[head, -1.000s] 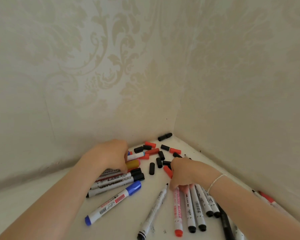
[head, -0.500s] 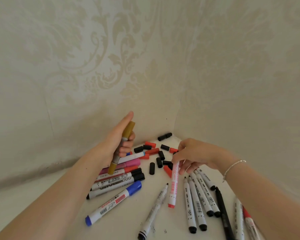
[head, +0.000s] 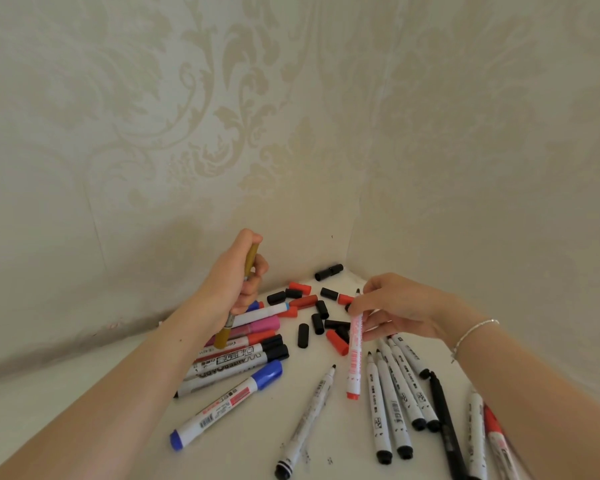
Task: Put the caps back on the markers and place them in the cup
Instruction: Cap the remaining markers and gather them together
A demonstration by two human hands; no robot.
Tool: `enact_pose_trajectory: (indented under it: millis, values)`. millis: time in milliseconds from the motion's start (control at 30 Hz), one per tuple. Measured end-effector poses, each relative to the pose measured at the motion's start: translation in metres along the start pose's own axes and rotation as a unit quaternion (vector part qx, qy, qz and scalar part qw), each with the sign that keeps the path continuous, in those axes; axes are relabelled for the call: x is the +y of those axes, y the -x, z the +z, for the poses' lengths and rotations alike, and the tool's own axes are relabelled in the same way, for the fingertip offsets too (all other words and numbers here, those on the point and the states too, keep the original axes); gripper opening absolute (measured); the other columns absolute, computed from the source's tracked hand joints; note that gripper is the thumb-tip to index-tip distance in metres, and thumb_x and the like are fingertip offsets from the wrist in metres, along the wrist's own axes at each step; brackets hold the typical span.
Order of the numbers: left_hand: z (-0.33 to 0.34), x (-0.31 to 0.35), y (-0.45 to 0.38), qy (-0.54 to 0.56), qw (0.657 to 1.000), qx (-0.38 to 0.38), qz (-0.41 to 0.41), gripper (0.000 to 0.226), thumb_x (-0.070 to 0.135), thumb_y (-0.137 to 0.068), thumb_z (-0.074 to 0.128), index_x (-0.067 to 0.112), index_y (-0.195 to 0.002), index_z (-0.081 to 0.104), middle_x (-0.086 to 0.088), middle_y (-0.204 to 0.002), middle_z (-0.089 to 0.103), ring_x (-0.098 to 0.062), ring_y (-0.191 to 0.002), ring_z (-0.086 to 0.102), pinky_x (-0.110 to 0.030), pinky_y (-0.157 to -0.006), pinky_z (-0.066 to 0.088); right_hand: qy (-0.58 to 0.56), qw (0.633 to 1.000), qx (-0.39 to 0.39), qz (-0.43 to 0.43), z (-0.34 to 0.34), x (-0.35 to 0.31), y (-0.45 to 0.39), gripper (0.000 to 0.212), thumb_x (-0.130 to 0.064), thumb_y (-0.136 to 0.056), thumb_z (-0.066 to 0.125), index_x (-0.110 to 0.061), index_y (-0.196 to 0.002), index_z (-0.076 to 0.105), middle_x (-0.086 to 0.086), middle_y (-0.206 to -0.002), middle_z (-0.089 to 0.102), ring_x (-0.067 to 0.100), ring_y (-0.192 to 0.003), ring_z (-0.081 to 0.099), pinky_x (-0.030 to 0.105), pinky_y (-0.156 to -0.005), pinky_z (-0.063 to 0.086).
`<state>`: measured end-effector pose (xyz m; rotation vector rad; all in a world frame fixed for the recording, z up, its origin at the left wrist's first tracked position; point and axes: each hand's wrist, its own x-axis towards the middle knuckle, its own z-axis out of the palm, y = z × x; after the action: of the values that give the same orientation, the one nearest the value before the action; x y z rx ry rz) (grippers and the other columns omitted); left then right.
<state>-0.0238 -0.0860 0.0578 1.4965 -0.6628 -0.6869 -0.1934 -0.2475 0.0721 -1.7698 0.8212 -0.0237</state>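
The left hand (head: 231,282) at centre frame closes its grip around a slim gold marker (head: 238,299), held nearly upright above the smooth white tabletop (head: 125,393). The right hand (head: 395,306) pinches a white, red-printed marker (head: 354,358) near its uncapped tip, its barrel hanging down. Between them lie stubby cylindrical black and red caps (head: 321,320); long white-barrelled markers (head: 395,403) spread across the lower right. Patterned cream wallpaper (head: 222,133) fills the upper frame.
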Motion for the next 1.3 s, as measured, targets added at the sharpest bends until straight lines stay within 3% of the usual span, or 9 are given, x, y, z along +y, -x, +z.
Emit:
enact_pose_trajectory:
  millis: [133,233,333,467,733,833,1000,1167,1300]
  values:
    - [0.004,-0.005,-0.003,-0.207,0.978,-0.008,-0.017,0.052,0.060,-0.093,0.033,0.014,-0.076,0.052,0.003,-0.051,0.035,-0.011,-0.042,0.027,-0.021,-0.044,0.028,-0.007,1.000,0.021,0.003,-0.001,0.003,-0.004,0.021,-0.001,-0.083,0.065,-0.007,-0.089,0.046,0.015,-0.079,0.065,0.027,-0.071,0.068,0.040,-0.076,0.059]
    - [0.011,-0.014,-0.005,-0.484,0.875,-0.019,0.001,0.065,0.068,-0.093,0.022,0.015,-0.103,0.058,0.002,-0.085,0.064,-0.009,-0.073,0.056,-0.029,-0.074,0.048,-0.006,0.999,0.034,0.009,0.000,0.006,-0.007,0.022,-0.001,-0.082,0.066,-0.007,-0.094,0.048,0.014,-0.084,0.065,0.024,-0.070,0.067,0.032,-0.064,0.056]
    - [0.015,-0.019,-0.001,-0.522,0.849,-0.074,-0.026,0.043,0.054,-0.100,0.030,0.016,-0.097,0.052,0.005,-0.079,0.058,-0.008,-0.068,0.052,-0.023,-0.064,0.043,-0.013,0.999,0.039,0.011,0.003,0.008,-0.010,0.027,0.002,-0.080,0.068,-0.006,-0.098,0.050,0.016,-0.086,0.068,0.025,-0.075,0.067,0.033,-0.068,0.057]
    - [0.011,-0.022,-0.001,-0.601,0.788,-0.130,-0.026,0.029,0.039,-0.097,0.049,0.017,-0.115,0.044,0.004,-0.089,0.053,-0.009,-0.075,0.049,-0.024,-0.067,0.043,-0.042,0.999,0.035,0.002,0.003,0.011,-0.012,0.023,0.002,-0.079,0.072,-0.005,-0.090,0.053,0.019,-0.088,0.072,0.027,-0.078,0.070,0.036,-0.076,0.058]
    - [0.013,-0.017,0.007,-0.691,0.715,-0.105,0.011,0.020,0.030,-0.089,0.061,0.020,-0.093,0.044,0.001,-0.094,0.053,-0.015,-0.083,0.054,-0.029,-0.074,0.047,-0.036,0.998,0.058,-0.018,0.005,0.010,-0.011,0.025,-0.016,-0.075,0.080,-0.004,-0.091,0.065,0.013,-0.086,0.074,0.018,-0.071,0.068,0.024,-0.064,0.052]
    - [0.019,-0.015,0.007,-0.664,0.740,-0.083,0.066,0.022,0.039,-0.095,0.053,0.019,-0.101,0.049,0.001,-0.101,0.053,-0.013,-0.084,0.054,-0.026,-0.074,0.047,-0.053,0.996,0.063,-0.034,0.007,0.008,-0.011,0.029,-0.020,-0.075,0.080,-0.003,-0.095,0.066,0.012,-0.089,0.075,0.016,-0.072,0.067,0.026,-0.067,0.050]
    - [0.038,-0.016,0.003,-0.294,0.937,-0.175,0.068,0.051,0.039,-0.088,0.066,0.021,-0.132,0.048,0.005,-0.112,0.067,-0.009,-0.102,0.064,-0.036,-0.096,0.050,-0.147,0.984,0.059,-0.081,0.019,0.000,-0.010,0.022,-0.014,-0.077,0.077,-0.003,-0.089,0.063,0.014,-0.083,0.073,0.017,-0.068,0.068,0.026,-0.070,0.055]
    - [0.049,-0.029,0.001,-0.154,0.978,-0.137,0.035,0.052,0.006,-0.090,0.063,0.015,-0.136,0.040,-0.004,-0.097,0.070,-0.014,-0.081,0.073,-0.034,-0.078,0.059,-0.171,0.982,0.012,-0.081,0.029,-0.006,-0.007,0.032,-0.023,-0.081,0.074,0.001,-0.099,0.063,0.018,-0.095,0.073,0.027,-0.088,0.071,0.032,-0.082,0.058]
    - [0.044,-0.024,-0.003,-0.126,0.988,-0.093,-0.011,0.043,0.003,-0.093,0.058,0.023,-0.126,0.041,-0.001,-0.106,0.064,-0.014,-0.076,0.071,-0.032,-0.069,0.060,0.125,0.988,0.083,-0.030,0.024,-0.005,-0.008,0.024,-0.021,-0.085,0.069,-0.004,-0.100,0.062,0.008,-0.084,0.068,0.014,-0.069,0.063,0.020,-0.063,0.053]
